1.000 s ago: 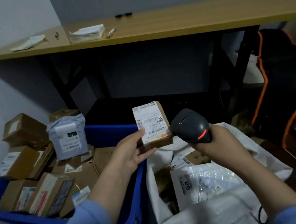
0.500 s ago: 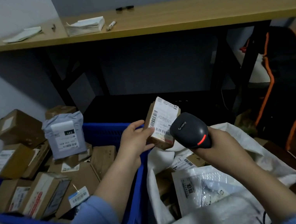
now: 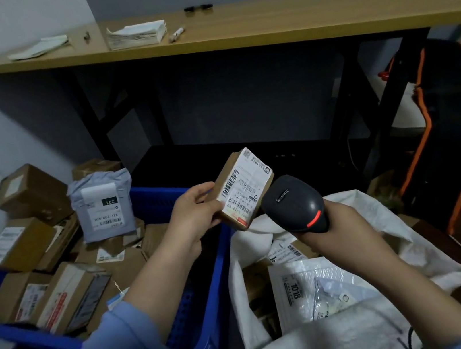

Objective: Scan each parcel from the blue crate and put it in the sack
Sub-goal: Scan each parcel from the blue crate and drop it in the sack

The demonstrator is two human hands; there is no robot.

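Far left: blue crate [image 3: 213,282] full of cardboard boxes, grey mailer [image 3: 103,206] propped upright at back. Our left hand [image 3: 196,213] grips small box [image 3: 245,188] by one end, label side tilted toward scanner [image 3: 294,205], above crate's right wall. Our right hand [image 3: 334,227] curls round scanner handle, scanner head just beside box. Below: open white sack [image 3: 416,250], parcels inside. Desk [image 3: 260,27] behind.
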